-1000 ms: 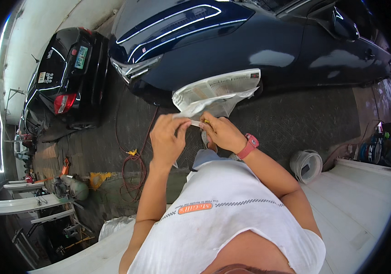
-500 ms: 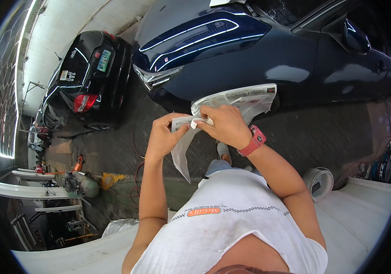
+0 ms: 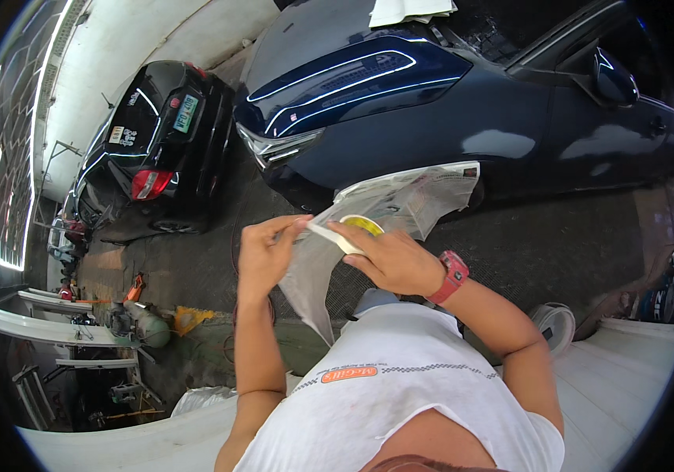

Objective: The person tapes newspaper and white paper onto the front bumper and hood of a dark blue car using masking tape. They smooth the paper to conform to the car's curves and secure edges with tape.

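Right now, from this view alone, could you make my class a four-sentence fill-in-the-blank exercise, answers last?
The right hand holds a tape roll with a ____ inner core.
A red ____ is worn on that hand's wrist.
The left hand is at the edge of the newspaper sheet; the nearest car is dark ____.
On the black car, the nearer tail light is ____.

Missing words: yellow; watch; blue; red.

Newspaper grey-white; tape roll whitish, yellow inside; watch pinkish-red; shirt white, chequered band; taillight red.
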Action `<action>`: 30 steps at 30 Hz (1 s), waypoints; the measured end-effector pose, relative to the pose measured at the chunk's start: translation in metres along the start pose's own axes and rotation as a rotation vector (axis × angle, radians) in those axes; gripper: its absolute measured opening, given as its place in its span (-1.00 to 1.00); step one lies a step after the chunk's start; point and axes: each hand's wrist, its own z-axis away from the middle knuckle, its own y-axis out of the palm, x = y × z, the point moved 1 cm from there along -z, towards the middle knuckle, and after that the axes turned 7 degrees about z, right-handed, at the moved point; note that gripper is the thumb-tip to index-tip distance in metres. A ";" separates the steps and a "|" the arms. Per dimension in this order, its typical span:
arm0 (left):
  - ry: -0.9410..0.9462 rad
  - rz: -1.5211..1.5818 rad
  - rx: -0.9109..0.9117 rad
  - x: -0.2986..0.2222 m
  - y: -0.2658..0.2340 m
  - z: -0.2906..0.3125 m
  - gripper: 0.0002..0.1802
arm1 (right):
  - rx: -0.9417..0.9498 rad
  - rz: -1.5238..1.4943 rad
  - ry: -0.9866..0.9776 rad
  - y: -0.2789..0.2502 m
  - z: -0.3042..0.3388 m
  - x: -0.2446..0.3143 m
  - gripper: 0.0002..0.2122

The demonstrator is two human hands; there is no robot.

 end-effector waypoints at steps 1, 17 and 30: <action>0.015 0.006 -0.024 -0.006 -0.008 0.002 -0.77 | 0.012 -0.058 -0.021 -0.004 0.013 -0.007 -0.59; 0.035 -0.110 0.009 -0.070 -0.090 0.003 -0.74 | 0.237 -0.269 0.510 -0.008 -0.017 -0.142 -0.32; 0.114 -0.303 -0.103 -0.110 -0.144 0.028 -0.78 | 0.385 -0.359 0.306 0.006 -0.095 -0.119 -0.69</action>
